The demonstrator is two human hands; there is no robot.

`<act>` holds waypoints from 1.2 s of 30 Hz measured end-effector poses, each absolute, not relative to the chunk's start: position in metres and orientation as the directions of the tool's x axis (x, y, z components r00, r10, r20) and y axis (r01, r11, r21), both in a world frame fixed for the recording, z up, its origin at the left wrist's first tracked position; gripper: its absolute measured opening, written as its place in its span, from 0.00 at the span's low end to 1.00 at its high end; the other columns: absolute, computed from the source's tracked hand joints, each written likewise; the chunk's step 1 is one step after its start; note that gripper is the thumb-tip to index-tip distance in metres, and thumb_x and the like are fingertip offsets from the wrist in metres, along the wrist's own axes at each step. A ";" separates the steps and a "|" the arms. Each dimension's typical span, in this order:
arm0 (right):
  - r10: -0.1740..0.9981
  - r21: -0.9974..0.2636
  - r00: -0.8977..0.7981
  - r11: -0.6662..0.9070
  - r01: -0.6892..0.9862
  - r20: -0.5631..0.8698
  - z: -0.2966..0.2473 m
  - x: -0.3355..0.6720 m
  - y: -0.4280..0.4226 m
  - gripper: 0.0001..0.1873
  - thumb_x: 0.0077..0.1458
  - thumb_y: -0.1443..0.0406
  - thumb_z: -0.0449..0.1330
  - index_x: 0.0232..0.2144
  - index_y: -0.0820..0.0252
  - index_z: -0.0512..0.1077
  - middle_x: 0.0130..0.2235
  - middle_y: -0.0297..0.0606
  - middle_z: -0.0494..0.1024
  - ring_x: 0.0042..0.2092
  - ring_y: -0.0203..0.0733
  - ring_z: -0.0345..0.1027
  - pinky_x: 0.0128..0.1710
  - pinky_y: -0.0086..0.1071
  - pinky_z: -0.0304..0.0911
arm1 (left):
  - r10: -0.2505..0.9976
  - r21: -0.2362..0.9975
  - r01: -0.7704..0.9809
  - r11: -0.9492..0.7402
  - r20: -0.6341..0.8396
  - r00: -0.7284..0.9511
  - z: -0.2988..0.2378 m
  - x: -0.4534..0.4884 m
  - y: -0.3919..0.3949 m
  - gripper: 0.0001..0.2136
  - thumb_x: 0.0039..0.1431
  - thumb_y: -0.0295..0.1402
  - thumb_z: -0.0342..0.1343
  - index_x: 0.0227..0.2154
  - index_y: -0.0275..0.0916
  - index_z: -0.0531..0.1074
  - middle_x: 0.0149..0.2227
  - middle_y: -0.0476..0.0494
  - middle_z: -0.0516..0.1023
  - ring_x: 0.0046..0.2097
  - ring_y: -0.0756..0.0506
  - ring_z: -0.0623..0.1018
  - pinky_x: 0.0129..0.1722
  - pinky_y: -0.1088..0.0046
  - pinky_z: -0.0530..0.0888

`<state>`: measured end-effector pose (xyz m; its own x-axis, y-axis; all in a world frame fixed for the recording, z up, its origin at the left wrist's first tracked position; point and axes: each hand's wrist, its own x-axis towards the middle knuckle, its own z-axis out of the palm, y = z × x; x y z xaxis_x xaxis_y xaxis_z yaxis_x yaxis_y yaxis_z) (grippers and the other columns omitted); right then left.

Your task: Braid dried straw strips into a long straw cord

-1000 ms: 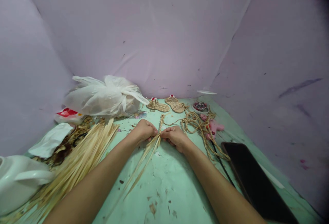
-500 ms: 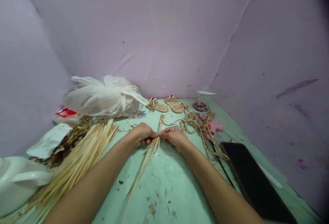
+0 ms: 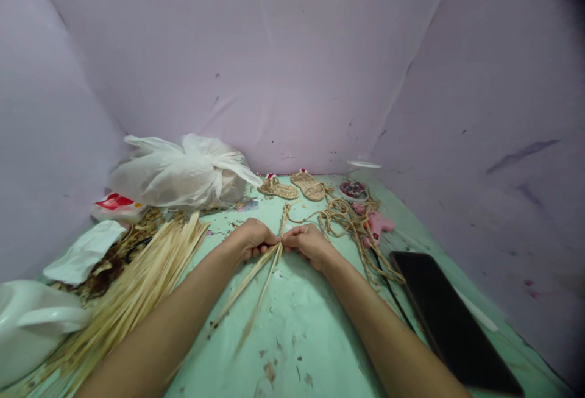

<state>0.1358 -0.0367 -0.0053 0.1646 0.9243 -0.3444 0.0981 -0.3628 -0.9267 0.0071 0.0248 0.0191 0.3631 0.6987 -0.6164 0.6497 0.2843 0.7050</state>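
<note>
The left hand (image 3: 254, 240) and right hand (image 3: 307, 244), each curled nearly closed, pinch the braid (image 3: 284, 220) where its loose strands (image 3: 256, 271) fork

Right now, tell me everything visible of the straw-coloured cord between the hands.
The cord is slim and straw-coloured, like dry plant fibre. Its twisted part points away from the person over the green tabletop; two bunches of loose strands spread toward the near side. The left hand and right hand pinch it where these split. Whether it joins the coiled rope is unclear.
</note>
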 end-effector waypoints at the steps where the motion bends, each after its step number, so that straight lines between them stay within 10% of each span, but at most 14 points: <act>1: 0.925 -0.927 0.166 -0.361 0.101 -0.342 -0.005 0.136 -0.037 0.03 0.34 0.69 0.56 0.16 0.66 0.68 0.12 0.26 0.61 0.13 0.24 0.40 0.13 0.25 0.34 | 0.693 0.712 0.636 0.298 -0.619 0.369 0.016 0.007 0.026 0.09 0.37 0.32 0.58 0.13 0.35 0.63 0.09 0.53 0.59 0.12 0.57 0.55 0.14 0.79 0.47; 15: 0.908 -0.920 0.158 -0.392 -0.007 -0.388 -0.005 0.139 -0.035 0.03 0.33 0.69 0.56 0.18 0.64 0.67 0.08 0.22 0.51 0.13 0.25 0.37 0.13 0.24 0.32 | 0.717 0.769 0.597 0.226 -0.547 0.432 0.009 0.010 0.020 0.19 0.34 0.47 0.61 0.16 0.35 0.64 0.08 0.53 0.60 0.10 0.56 0.54 0.11 0.79 0.46; 36: 0.946 -0.940 0.112 -0.316 0.129 -0.303 -0.006 0.141 -0.031 0.07 0.34 0.72 0.52 0.10 0.63 0.62 0.09 0.25 0.56 0.15 0.26 0.45 0.17 0.25 0.41 | 0.558 0.836 0.369 0.406 -0.546 0.625 0.014 0.004 0.023 0.08 0.36 0.30 0.60 0.19 0.32 0.66 0.15 0.50 0.67 0.15 0.55 0.65 0.12 0.82 0.58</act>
